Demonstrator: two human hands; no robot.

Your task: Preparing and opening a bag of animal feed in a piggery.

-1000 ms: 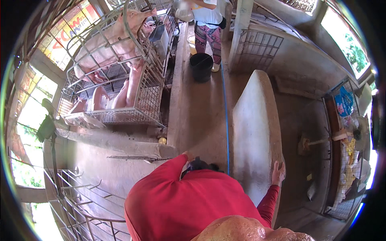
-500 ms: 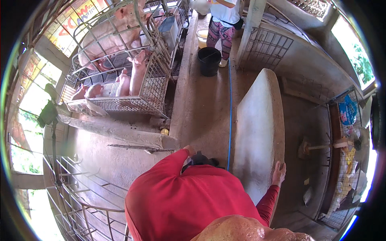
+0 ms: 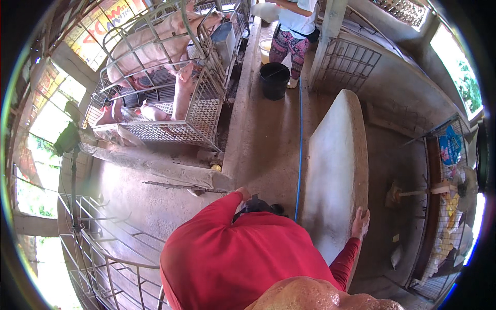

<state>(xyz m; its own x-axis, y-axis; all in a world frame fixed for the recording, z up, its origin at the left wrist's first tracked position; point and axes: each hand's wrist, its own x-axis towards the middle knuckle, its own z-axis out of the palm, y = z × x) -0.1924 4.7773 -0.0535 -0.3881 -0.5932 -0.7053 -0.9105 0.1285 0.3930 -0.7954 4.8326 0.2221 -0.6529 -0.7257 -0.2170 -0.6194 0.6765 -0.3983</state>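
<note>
My right hand [image 3: 360, 223] rests on the top edge of a low curved concrete wall [image 3: 330, 170], its fingers stretched out over the rim. My left hand [image 3: 244, 194] is close to my body, beside dark clothing or footwear, at the end of my bent red-sleeved arm. Its fingers are too hidden to read. A thin dark stick or rod [image 3: 175, 186] runs toward it from the left; whether the two touch, I cannot tell.
A large pig [image 3: 155, 46] and several piglets [image 3: 182, 93] are in a raised metal crate [image 3: 206, 121]. Ahead, a person [image 3: 292, 39] stands by a black bucket [image 3: 274, 81]. A blue hose [image 3: 300, 155] lies along the aisle. Metal railings [image 3: 108, 248] stand at left.
The view has shifted slightly, so the surroundings sit a little farther right. Piglets have moved about in the crate, and the large pig's head has moved right. Both my hands stay in place.
</note>
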